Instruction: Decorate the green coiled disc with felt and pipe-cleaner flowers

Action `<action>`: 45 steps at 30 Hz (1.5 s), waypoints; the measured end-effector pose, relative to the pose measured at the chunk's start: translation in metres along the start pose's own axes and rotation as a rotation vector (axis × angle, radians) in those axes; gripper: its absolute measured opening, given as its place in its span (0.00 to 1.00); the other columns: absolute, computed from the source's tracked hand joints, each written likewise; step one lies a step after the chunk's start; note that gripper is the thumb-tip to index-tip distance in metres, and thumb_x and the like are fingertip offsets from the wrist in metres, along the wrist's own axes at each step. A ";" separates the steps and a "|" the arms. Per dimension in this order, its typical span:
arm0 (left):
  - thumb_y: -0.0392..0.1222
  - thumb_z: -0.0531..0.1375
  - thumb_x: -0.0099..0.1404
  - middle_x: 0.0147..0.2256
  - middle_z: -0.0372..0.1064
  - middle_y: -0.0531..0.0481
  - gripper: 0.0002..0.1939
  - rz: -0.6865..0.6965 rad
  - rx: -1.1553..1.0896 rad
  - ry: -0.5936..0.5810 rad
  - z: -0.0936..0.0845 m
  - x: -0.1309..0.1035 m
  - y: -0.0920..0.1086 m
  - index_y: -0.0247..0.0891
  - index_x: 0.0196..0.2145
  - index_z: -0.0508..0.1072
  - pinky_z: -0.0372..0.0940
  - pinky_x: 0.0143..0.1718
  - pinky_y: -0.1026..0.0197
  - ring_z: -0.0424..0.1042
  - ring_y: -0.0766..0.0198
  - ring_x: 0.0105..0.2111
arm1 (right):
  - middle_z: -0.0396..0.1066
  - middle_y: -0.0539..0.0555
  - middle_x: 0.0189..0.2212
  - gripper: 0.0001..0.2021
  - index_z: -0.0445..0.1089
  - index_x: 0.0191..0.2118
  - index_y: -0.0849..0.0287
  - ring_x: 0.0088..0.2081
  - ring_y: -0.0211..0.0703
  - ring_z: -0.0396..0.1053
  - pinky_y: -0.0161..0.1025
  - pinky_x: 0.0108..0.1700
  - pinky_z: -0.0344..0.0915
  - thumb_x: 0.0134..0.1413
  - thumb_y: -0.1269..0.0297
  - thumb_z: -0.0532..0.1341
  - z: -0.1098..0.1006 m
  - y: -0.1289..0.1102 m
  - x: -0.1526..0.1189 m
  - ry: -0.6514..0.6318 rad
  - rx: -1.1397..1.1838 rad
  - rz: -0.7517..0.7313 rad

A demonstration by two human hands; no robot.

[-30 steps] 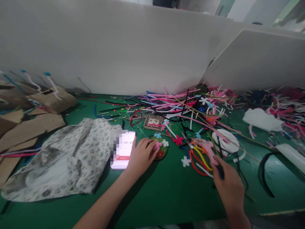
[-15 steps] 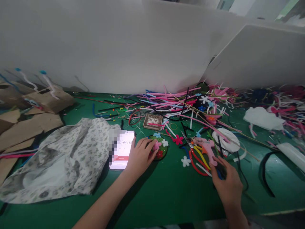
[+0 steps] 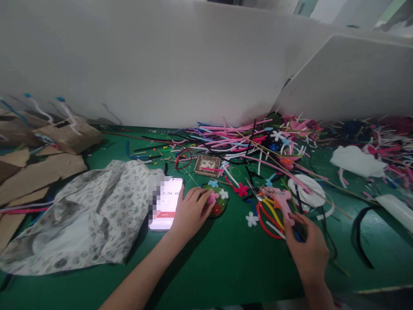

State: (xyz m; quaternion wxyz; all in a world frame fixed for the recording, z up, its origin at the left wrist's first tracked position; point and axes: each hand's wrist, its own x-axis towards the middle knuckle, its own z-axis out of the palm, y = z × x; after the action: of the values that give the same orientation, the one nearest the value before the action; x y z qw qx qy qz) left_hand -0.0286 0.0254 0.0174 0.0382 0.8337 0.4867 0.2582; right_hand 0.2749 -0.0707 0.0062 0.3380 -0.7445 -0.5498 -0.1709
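A round green coil (image 3: 222,206) lies on the table with light blue, white, pink and red flowers on it. My left hand (image 3: 190,213) is over its left side, fingers bent and closed on the pink flower (image 3: 213,197); the fingertips partly hide it. My right hand (image 3: 308,245) is wrapped round the handle of a pink glue gun (image 3: 282,201), whose nozzle end points left, low over red- and yellow-handled tools (image 3: 269,215). A loose white flower (image 3: 252,219) and a dark pink flower (image 3: 241,189) lie between the hands.
A phone (image 3: 165,206) showing a running timer lies beside my left wrist, next to a patterned cloth (image 3: 97,211). Pipe cleaners (image 3: 226,137) are heaped at the back. A small ornate box (image 3: 207,165), a white disc (image 3: 306,190) and cardboard pieces (image 3: 41,172) also lie here.
The phone's timer has advanced by one second. Both hands keep almost the same place and grip; the view has shifted very slightly.
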 end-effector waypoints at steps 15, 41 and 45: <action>0.44 0.55 0.68 0.47 0.73 0.44 0.14 0.008 -0.004 0.009 -0.002 0.000 0.000 0.42 0.51 0.70 0.51 0.59 0.38 0.68 0.50 0.50 | 0.75 0.59 0.34 0.27 0.67 0.46 0.58 0.31 0.54 0.72 0.46 0.33 0.64 0.44 0.46 0.64 0.033 -0.012 0.049 -0.089 -0.079 0.364; 0.46 0.56 0.69 0.46 0.75 0.47 0.13 0.021 -0.019 0.023 0.000 0.000 -0.002 0.44 0.49 0.71 0.45 0.61 0.39 0.70 0.53 0.48 | 0.76 0.56 0.38 0.25 0.66 0.47 0.57 0.35 0.48 0.75 0.39 0.37 0.70 0.45 0.49 0.66 0.008 -0.069 -0.012 -0.100 0.177 0.243; 0.44 0.55 0.69 0.44 0.75 0.48 0.12 0.016 -0.053 0.027 0.000 0.000 -0.001 0.43 0.48 0.72 0.44 0.62 0.39 0.70 0.54 0.48 | 0.76 0.58 0.39 0.28 0.65 0.45 0.56 0.36 0.48 0.75 0.41 0.37 0.71 0.39 0.48 0.68 -0.002 -0.069 -0.012 -0.104 0.314 0.432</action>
State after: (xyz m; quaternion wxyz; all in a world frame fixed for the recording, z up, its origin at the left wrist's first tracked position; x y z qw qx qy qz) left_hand -0.0293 0.0258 0.0176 0.0516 0.8328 0.4734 0.2824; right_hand 0.2069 -0.0692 0.0218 0.4491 -0.7908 -0.4147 0.0310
